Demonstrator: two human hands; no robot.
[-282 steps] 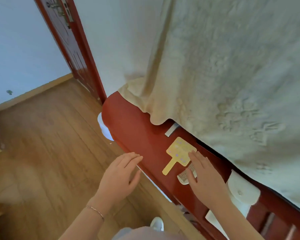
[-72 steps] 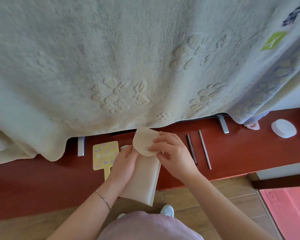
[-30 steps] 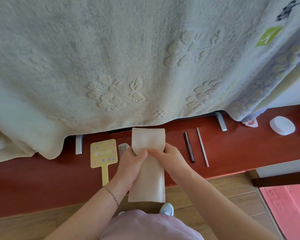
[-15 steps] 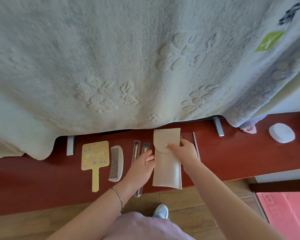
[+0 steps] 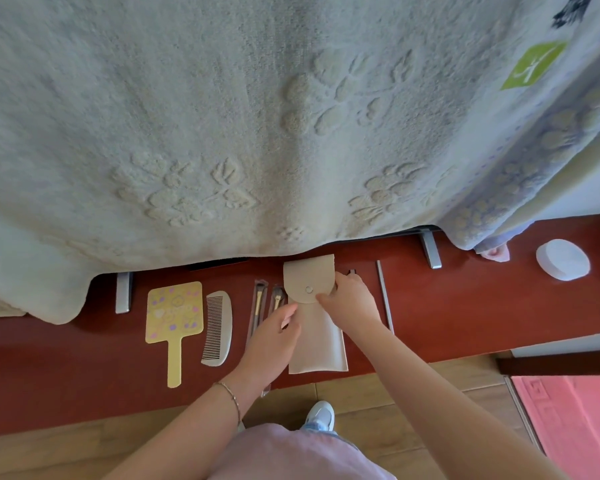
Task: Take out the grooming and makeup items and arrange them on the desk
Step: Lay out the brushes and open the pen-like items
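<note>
A beige pouch (image 5: 317, 344) lies flat on the red desk (image 5: 447, 313), its flap folded down over a snap. My right hand (image 5: 350, 303) grips the flap beside the snap. My left hand (image 5: 271, 341) holds the pouch's left edge and covers the lower part of two makeup brushes (image 5: 258, 304) in clear sleeves. Left of the brushes lie a pale comb (image 5: 217, 327) and a yellow hand mirror (image 5: 174, 313). To the right of the pouch are a thin silver stick (image 5: 385, 296) and a dark stick (image 5: 352, 271), which my right hand mostly hides.
A thick cream blanket (image 5: 257, 133) hangs over the back of the desk and hides what stands there, apart from two metal feet (image 5: 123, 292). A white round container (image 5: 563, 259) sits far right. A pink mat (image 5: 575, 420) lies on the wooden floor.
A second ago both hands held the pouch up with its flap open. It now lies on the desk with the flap down, and my left hand has returned to its edge.
</note>
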